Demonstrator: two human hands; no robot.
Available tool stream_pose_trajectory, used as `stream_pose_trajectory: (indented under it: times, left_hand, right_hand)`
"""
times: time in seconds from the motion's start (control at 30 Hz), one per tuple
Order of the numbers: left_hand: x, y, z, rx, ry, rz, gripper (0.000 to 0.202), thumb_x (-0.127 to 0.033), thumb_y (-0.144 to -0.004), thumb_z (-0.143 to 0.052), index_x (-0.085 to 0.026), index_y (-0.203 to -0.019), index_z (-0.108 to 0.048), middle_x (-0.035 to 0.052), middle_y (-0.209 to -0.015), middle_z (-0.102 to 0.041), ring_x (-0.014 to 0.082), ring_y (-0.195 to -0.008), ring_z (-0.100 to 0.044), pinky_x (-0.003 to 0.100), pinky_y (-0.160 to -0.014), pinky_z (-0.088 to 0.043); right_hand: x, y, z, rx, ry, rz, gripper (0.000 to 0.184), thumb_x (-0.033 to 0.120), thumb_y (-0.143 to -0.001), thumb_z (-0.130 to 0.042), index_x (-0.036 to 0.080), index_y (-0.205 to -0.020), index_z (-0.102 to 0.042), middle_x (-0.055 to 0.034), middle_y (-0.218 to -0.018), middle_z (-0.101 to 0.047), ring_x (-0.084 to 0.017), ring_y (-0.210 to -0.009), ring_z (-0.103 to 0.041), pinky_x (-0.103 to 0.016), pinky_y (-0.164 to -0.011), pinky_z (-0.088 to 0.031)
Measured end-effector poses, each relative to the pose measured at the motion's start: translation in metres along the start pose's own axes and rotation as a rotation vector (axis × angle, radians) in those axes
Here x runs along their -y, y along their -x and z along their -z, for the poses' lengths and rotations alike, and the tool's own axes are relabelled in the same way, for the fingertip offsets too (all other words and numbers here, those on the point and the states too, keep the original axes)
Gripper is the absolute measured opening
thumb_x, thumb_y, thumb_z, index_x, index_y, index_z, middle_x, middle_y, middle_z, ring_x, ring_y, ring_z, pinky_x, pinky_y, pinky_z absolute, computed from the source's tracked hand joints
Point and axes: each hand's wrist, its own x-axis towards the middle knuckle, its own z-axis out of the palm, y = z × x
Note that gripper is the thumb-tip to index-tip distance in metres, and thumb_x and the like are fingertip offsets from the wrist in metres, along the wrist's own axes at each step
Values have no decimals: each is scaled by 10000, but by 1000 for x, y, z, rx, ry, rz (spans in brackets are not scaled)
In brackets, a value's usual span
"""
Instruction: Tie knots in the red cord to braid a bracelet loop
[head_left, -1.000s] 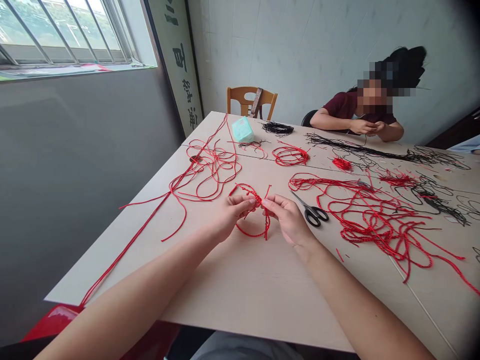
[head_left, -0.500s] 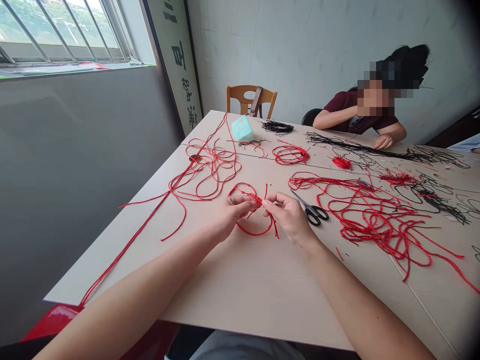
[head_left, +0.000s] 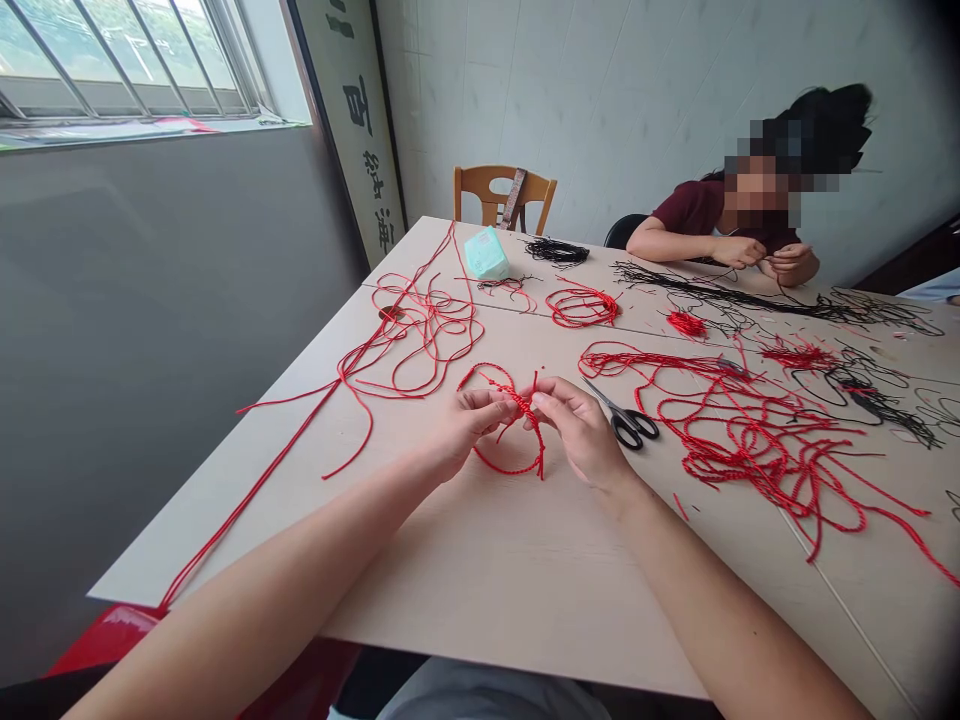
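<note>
Over the pale laminate table (head_left: 465,590), left hand (head_left: 472,425) and right hand (head_left: 574,430) pinch a red braided cord loop (head_left: 517,408) between thumbs and fingertips. Black-handled scissors (head_left: 628,425) lie just beside the right hand.

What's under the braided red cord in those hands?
The loop of braided red cord rests on the pale tabletop. Where the left hand and right hand pinch it, the cord and whatever lies beneath are covered.
</note>
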Motion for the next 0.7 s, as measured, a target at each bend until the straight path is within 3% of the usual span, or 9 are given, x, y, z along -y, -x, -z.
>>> stream_pose_trajectory:
  times: [0.7]
  left_hand:
    - [-1, -1, 1, -21, -15, -6, 131, -273, -706, -662, -143, -722, -648, 11, -719, -582, 93, -688, -499, 227, -660, -358]
  right_hand:
    - [-2, -2, 1, -31, -29, 5, 144, 262, -807, -516, 184, -799, -637, 0, -765, -620, -134, -686, -597, -301, -735, -474]
